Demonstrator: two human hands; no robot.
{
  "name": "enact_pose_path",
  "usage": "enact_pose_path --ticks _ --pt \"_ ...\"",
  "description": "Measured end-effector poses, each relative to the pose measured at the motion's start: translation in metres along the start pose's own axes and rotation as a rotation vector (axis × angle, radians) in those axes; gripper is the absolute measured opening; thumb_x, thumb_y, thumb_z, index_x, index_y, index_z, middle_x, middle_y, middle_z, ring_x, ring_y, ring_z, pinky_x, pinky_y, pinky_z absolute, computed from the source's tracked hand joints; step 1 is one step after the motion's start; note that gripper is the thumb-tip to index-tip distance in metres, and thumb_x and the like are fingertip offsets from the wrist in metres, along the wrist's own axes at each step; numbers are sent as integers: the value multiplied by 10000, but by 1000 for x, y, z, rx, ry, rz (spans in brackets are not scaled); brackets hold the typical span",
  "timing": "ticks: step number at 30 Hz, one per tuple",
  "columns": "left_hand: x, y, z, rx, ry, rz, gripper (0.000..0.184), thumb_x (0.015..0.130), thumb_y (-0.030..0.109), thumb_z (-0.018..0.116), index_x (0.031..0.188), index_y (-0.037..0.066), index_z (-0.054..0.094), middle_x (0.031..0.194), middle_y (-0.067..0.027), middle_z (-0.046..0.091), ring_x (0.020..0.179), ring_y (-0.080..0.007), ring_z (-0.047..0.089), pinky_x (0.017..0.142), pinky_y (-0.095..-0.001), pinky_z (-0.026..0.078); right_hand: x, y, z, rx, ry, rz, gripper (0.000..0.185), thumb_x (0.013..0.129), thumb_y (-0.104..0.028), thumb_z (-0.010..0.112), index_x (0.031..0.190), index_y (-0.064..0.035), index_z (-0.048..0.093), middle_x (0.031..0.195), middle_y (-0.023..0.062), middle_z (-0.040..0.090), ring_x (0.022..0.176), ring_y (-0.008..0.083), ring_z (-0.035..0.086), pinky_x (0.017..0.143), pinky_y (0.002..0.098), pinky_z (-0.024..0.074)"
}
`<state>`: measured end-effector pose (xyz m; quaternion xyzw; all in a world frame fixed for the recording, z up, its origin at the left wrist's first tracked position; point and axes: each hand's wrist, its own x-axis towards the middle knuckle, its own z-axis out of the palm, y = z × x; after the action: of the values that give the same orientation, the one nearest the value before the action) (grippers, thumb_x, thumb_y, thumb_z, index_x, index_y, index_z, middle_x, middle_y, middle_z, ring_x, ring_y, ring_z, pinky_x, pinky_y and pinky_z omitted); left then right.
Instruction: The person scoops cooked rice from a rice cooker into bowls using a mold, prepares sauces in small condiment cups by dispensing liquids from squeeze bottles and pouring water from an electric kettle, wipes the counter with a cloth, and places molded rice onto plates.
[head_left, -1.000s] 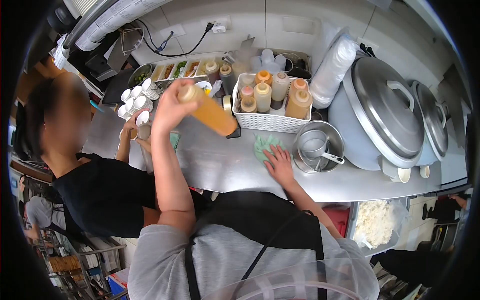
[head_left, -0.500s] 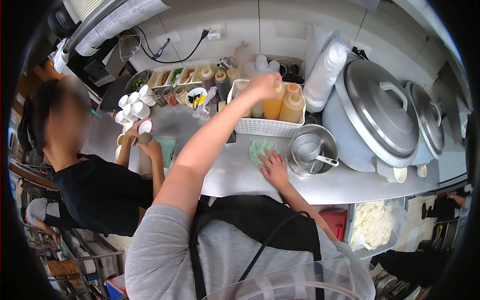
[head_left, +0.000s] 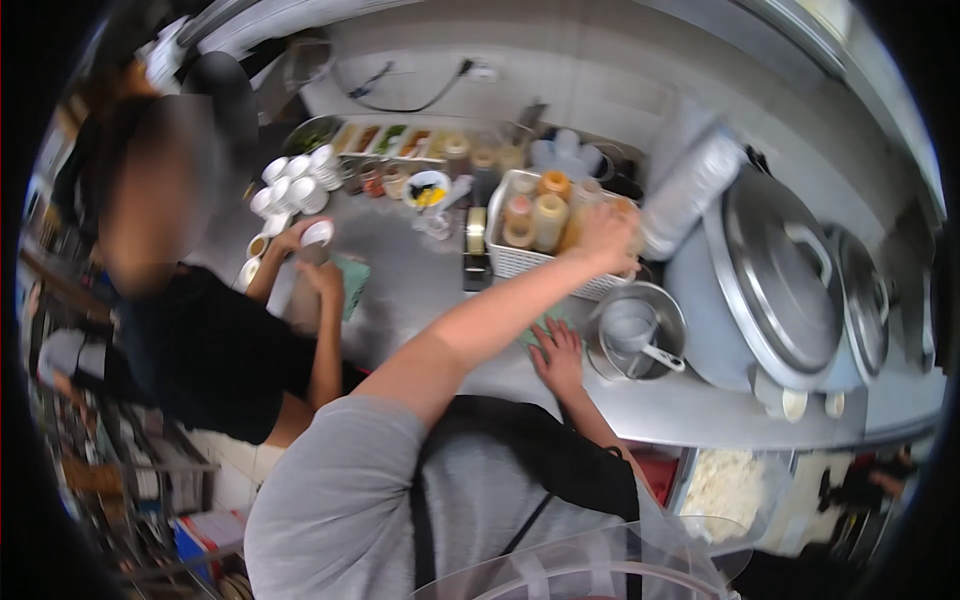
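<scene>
My left hand (head_left: 608,240) is over the right end of a white perforated basket (head_left: 515,262) holding several squeeze bottles. Its fingers curl round a bottle with an orange top (head_left: 627,210), though blur and the hand hide most of it. A pale squeeze bottle (head_left: 549,222) stands left of the hand in the same basket. On the steel counter, my right hand (head_left: 557,358) lies flat with fingers apart, palm down on a green cloth (head_left: 535,331) that shows only at its edge. A metal pot (head_left: 610,362) with a handled measuring cup (head_left: 630,325) inside is right of that hand.
Large lidded cookers (head_left: 765,280) fill the right side. A tape dispenser (head_left: 476,250) stands left of the basket. At left, a co-worker (head_left: 220,350) in black holds a white cup (head_left: 317,233) beside stacked cups (head_left: 300,185). Below the counter's edge is a tub of white food (head_left: 725,490).
My left hand has moved rightward across the bottles to the basket's right end. The view has shifted and blurred. My right hand stays on the cloth, which now shows less.
</scene>
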<state>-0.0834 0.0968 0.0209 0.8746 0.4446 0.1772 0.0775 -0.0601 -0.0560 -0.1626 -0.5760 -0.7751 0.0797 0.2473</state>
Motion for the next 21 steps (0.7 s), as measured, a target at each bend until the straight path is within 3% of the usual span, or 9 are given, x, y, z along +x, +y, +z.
enact_pose_path --ticks 2,6,11,14,20,21 --pt "0 -3 10 -141 57 -10 792 560 351 769 1200 75 394 1121 -206 493 1140 -351 384 934 -442 308 -1 -2 0 -12 -30 -35 434 792 -288 548 1213 -207 481 1292 92 395 1208 300 331 1005 483 213" --pt "-9 -14 3 -367 343 54 760 529 236 760 1188 97 407 981 -163 533 973 -336 460 857 -438 350 -1 -2 -1 -19 -12 -32 425 798 -283 546 1209 -194 485 1297 93 391 1215 301 323 1006 483 211" --pt "-40 -28 -127 -567 572 -118 798 525 250 767 1204 78 385 946 -168 535 933 -300 499 816 -373 420 0 -8 -7 -6 -5 -29 421 797 -260 557 1206 -184 490 1286 96 402 1215 301 325 1008 481 208" --pt "-74 -51 -191 -799 643 -127 848 546 210 784 1249 77 329 970 -150 523 882 -196 551 764 -293 453 0 -9 -8 -7 1 -42 421 797 -255 559 1206 -181 489 1283 99 404 1217 304 321 1006 480 213" --pt "-138 -89 -211 -558 794 -303 867 536 246 772 1256 82 317 970 -175 555 920 -254 559 812 -343 436 1 -10 -9 -6 -12 -45 413 801 -246 553 1202 -171 488 1282 106 403 1217 308 318 1004 477 217" --pt "-142 -105 -194 -388 792 -347 873 531 239 763 1260 91 305 1004 -200 538 930 -314 548 805 -374 443 3 -10 -9 -6 -12 -53 413 801 -246 553 1202 -171 488 1282 106 403 1217 308 318 1004 477 217"
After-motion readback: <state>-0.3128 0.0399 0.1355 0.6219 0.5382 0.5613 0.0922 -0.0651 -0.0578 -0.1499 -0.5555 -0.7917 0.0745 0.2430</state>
